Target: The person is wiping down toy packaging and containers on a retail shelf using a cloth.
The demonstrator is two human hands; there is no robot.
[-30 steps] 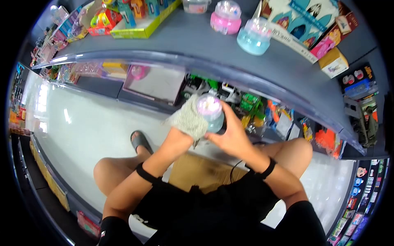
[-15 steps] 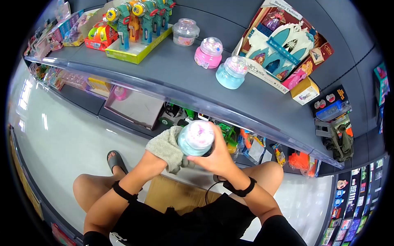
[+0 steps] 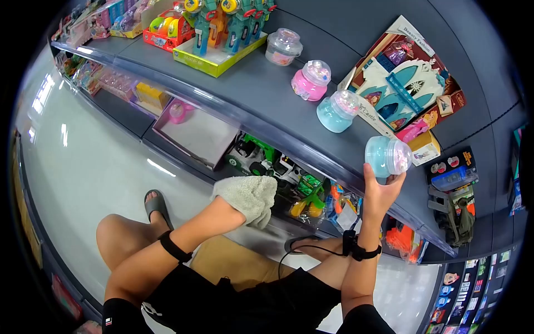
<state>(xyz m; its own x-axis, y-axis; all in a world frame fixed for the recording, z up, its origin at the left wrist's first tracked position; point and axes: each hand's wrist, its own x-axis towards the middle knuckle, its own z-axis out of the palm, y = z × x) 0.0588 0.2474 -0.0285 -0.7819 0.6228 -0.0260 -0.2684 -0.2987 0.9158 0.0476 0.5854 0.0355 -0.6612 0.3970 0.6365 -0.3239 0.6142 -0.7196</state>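
My right hand (image 3: 384, 192) grips a light-blue jar (image 3: 379, 157) with a clear domed lid, its fingers around the lower side. The jar is tilted, lid to the right, over the shelf's front part. A grey-green cloth (image 3: 250, 195) covers my left hand (image 3: 229, 210), whose fingers are hidden under it; the hand is in front of the lower shelf. On the upper shelf stand another light-blue jar (image 3: 335, 114), a pink jar (image 3: 310, 82) and a clear lidded tub (image 3: 283, 47), in a row leading away from my right hand.
The upper shelf (image 3: 245, 92) has a clear front edge strip. A boxed castle playset (image 3: 409, 83) leans at the back, a small yellow box (image 3: 425, 147) beside it. Bubble-wand toys in a green tray (image 3: 217, 64) stand left. Below are a shallow box (image 3: 194, 133) and toy vehicles (image 3: 278, 170).
My right hand has carried the light-blue jar from beside the cloth up and right to the shelf. The cloth-covered left hand is now apart from the jar. The view has shifted somewhat.
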